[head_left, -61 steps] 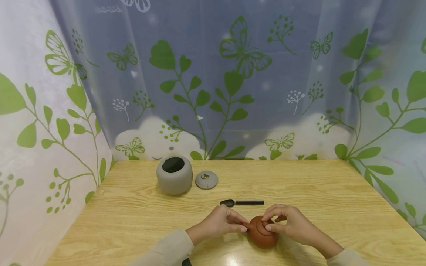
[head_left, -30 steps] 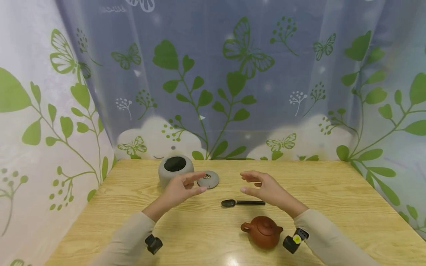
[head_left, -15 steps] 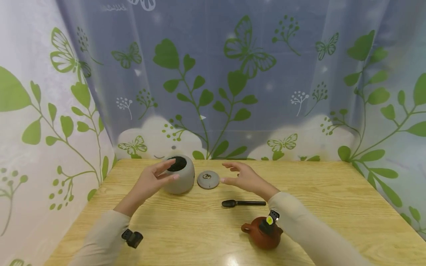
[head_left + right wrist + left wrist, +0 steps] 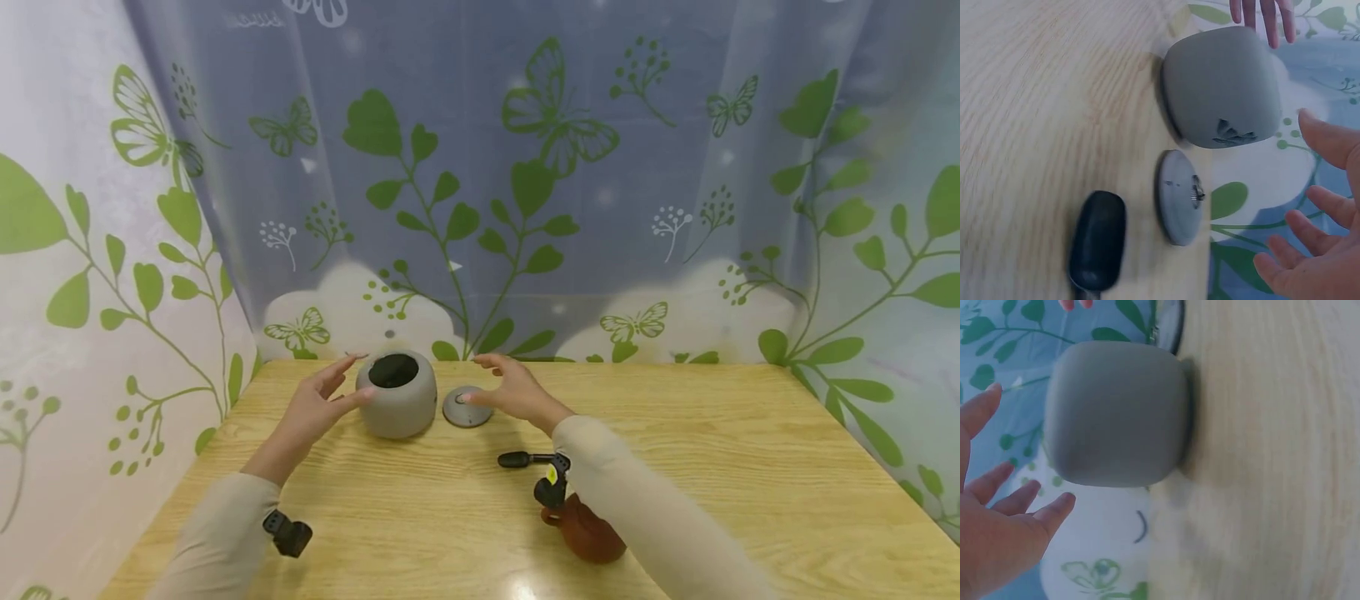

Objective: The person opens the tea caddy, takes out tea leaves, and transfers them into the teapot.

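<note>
A round grey jar [image 4: 399,414] stands uncovered at the back left of the table, its dark mouth facing up. My left hand [image 4: 309,410] is at the jar's left side, fingers spread and thumb close to its wall; the left wrist view shows a gap between the fingers and the jar [image 4: 1119,415]. On the other side, my right hand [image 4: 519,392] hovers over the grey lid [image 4: 467,416] with its fingers apart and nothing in them. The lid, with a small ring on top, lies on the table beside the jar [image 4: 1222,87].
A black scoop [image 4: 514,459] lies in front of the lid, its handle partly hidden by the right wrist camera. Nearer to me sits a reddish-brown teapot [image 4: 588,540], partly covered by the right sleeve. A patterned curtain [image 4: 480,208] rises behind the table.
Both hands have left the teapot, where the left pinched its handle and the right its lid knob. They have moved forward and left to either side of the jar.
</note>
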Motion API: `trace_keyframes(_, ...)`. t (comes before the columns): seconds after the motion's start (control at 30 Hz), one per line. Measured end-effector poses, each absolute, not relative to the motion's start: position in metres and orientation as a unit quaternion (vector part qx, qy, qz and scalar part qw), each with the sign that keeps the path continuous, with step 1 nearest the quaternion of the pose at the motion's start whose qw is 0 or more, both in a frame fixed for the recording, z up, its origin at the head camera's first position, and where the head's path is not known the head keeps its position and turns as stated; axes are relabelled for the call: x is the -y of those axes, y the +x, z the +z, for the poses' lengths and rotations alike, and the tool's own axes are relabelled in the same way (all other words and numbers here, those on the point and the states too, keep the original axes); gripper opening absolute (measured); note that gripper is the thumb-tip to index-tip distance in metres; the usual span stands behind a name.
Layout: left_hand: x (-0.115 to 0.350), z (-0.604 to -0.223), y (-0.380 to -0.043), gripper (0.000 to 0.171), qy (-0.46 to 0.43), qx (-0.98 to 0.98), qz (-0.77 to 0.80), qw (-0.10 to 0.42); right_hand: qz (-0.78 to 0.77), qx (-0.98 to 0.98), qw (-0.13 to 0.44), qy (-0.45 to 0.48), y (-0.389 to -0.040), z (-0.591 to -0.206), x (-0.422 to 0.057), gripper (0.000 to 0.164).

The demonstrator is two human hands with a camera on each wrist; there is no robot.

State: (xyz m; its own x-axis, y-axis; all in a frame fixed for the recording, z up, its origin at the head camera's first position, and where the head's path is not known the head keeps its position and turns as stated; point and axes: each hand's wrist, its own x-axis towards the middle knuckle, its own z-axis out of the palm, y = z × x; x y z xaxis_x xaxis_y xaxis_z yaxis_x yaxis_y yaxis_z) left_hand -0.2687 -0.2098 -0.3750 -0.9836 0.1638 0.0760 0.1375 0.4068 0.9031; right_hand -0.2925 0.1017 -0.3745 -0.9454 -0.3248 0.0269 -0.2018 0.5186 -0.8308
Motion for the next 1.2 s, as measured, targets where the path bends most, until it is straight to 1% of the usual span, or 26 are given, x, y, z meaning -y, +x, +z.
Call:
trace_keyframes(0.2, 0.209, -0.39, -0.275, 0.087, 0.061, -0.839, 0.54, 0.019, -0.479, -0.867, 0.045, -0.128, -0.301, -0.391, -0.088, 0.069)
trace_keyframes(0.4, 0.206, -0.402, -0.278, 0.097, 0.039, -0.843, 0.536, 0.041, -0.519, -0.849, 0.03, -0.093, -0.306, -0.409, -0.073, 0.068)
trace_keyframes(0.5, 0.204, -0.406, -0.279, 0.1, 0.045, -0.844, 0.533, 0.044, -0.517, -0.853, 0.024, -0.076, -0.306, -0.417, -0.067, 0.07)
trace_keyframes(0.7, 0.2, -0.41, -0.284, 0.101, 0.062, -0.842, 0.534, 0.039, -0.505, -0.862, -0.008, -0.035, -0.306, -0.434, -0.06, 0.077)
trace_keyframes(0.9, 0.198, -0.413, -0.289, 0.101, 0.069, -0.838, 0.54, 0.039, -0.482, -0.875, -0.028, -0.035, -0.306, -0.446, -0.056, 0.077)
trace_keyframes(1.1, 0.197, -0.418, -0.292, 0.101, 0.074, -0.826, 0.557, 0.039, -0.411, -0.908, -0.069, -0.038, -0.306, -0.454, -0.052, 0.076)
trace_keyframes(1.2, 0.197, -0.419, -0.292, 0.101, 0.074, -0.823, 0.561, 0.037, -0.394, -0.916, -0.071, -0.036, -0.306, -0.455, -0.051, 0.075)
